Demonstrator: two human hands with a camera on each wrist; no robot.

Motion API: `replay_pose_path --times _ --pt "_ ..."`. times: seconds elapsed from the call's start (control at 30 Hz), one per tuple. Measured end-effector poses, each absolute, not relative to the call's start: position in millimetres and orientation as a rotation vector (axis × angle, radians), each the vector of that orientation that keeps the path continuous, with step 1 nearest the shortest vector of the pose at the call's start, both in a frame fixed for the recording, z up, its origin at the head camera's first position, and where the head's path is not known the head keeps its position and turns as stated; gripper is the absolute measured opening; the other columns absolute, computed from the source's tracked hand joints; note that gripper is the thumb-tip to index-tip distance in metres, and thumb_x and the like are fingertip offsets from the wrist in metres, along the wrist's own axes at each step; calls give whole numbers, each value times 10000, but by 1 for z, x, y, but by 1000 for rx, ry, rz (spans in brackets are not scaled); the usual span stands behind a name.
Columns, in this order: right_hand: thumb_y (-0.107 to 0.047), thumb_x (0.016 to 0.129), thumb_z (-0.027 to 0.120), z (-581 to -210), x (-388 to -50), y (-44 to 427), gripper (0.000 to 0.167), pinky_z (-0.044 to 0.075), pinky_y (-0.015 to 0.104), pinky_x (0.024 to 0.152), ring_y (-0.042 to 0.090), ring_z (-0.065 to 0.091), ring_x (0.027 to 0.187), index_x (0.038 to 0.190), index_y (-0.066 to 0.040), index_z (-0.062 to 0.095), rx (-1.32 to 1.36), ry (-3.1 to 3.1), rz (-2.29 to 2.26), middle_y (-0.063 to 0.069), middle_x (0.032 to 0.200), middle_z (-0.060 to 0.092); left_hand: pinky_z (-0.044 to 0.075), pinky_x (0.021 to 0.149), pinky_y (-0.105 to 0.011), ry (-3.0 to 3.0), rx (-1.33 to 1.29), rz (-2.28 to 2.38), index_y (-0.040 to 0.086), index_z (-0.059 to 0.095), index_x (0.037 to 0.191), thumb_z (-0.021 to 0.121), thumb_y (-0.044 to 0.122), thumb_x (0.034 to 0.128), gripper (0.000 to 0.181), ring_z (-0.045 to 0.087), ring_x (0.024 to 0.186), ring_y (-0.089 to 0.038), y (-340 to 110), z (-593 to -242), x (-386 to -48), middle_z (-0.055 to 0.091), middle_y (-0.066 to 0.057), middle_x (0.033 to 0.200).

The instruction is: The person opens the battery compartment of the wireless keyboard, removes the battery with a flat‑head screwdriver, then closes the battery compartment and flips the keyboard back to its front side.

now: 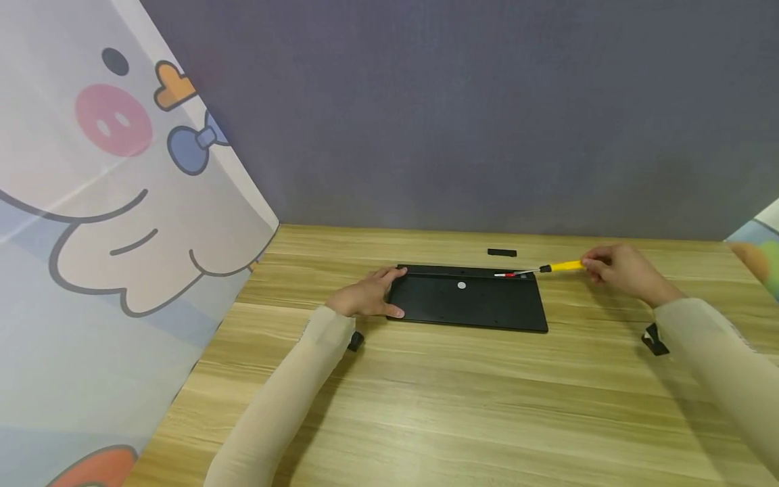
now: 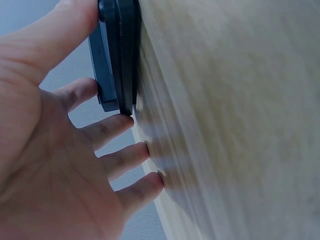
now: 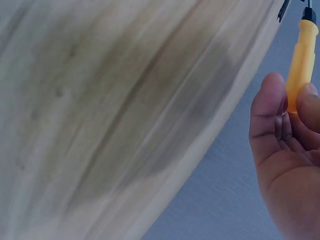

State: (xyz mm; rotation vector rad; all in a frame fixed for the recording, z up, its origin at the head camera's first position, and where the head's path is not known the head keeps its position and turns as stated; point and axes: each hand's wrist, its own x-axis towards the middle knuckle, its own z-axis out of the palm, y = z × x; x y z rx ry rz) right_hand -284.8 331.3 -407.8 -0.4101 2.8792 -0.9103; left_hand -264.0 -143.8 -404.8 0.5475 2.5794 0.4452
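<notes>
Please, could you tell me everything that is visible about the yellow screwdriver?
The screwdriver has a yellow, plastic-looking handle, a black collar and a thin, metal-looking shaft. In the head view it slants slightly, its shaft reaching left over the flat black panel. The right hand pinches the handle's end. Its tip, near a red piece, is too small to make out.
</notes>
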Motion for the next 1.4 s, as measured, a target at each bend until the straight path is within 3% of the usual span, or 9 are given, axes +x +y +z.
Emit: replay_pose_path --times 0.67,1.2,1.4 --pt "-176 1011 474 -415 -284 331 343 528 293 572 184 618 655 1064 142 592 -418 2783 -971 88 791 632 264 1056 -493 2575 575 440 274 104 1532 684 453 831 928 78 1415 -302 -141 -401 -261 22 -54 1574" --pt "-184 987 532 -391 -269 343 256 418 281 477 177 562 585 971 49 638 -564 3003 -915 78 736 607 265 1049 -515 2564 537 456 307 97 1528 680 465 828 925 34 1421 -287 -142 -404 -265 14 -39 1574" --pt "-182 989 528 -389 -269 336 268 382 279 453 207 538 564 980 64 633 -554 2993 -895 74 707 594 267 1045 -523 2566 552 448 308 99 1529 679 476 827 926 40 1419 -297 -141 -405 -264 23 -49 1574"
